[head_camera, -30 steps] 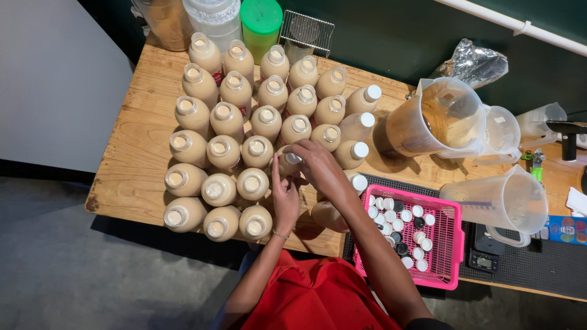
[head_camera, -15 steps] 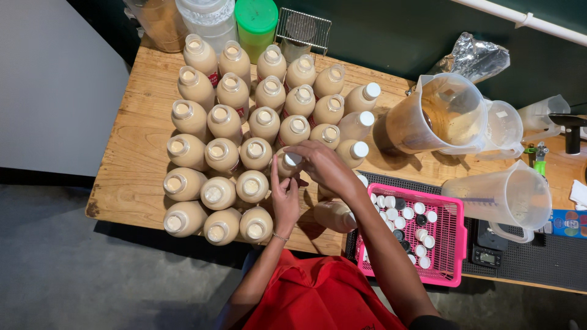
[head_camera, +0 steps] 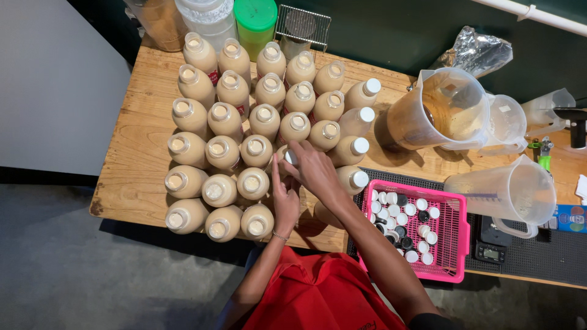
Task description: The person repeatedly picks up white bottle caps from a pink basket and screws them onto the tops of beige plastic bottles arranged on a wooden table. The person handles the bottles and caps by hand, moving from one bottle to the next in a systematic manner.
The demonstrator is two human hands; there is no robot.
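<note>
Right now, the left hand [head_camera: 285, 205] steadies a cream bottle [head_camera: 285, 160] mid-bench amid open bottles [head_camera: 219, 190] while the right hand [head_camera: 313, 171] closes fingertips on its white cap [head_camera: 291, 157]; a crooked cap or sideways shove could spill, toppling neighbours.

Single head view, steep downward, fairly high over the wooden table [head_camera: 131, 153]

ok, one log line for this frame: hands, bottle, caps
left hand: steadies bottle | right hand: fingers on white cap at its mouth | capped bottles: right column | pink basket: loose caps
</note>
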